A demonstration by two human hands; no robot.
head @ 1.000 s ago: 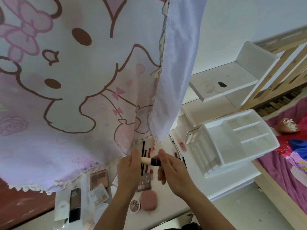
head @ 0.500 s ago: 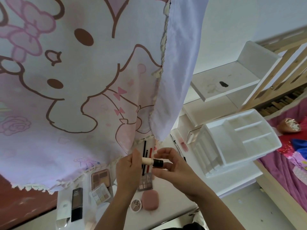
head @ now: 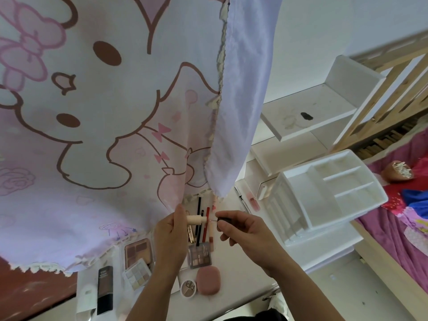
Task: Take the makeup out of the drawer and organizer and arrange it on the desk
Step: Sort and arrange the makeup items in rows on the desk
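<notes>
Above the desk (head: 231,262), the left hand (head: 171,232) grips a beige makeup tube (head: 196,219). The right hand (head: 243,230) pinches its black cap (head: 225,220), held just apart, near the white organizer (head: 324,193).

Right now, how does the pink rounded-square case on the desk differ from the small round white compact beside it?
The pink rounded-square case is larger than the small round white compact. The case is a rounded square; the compact is a circle. The case is plain pink with no marking; the compact's top shows dark lettering. Both lie flat, side by side, on the white desk.
</notes>
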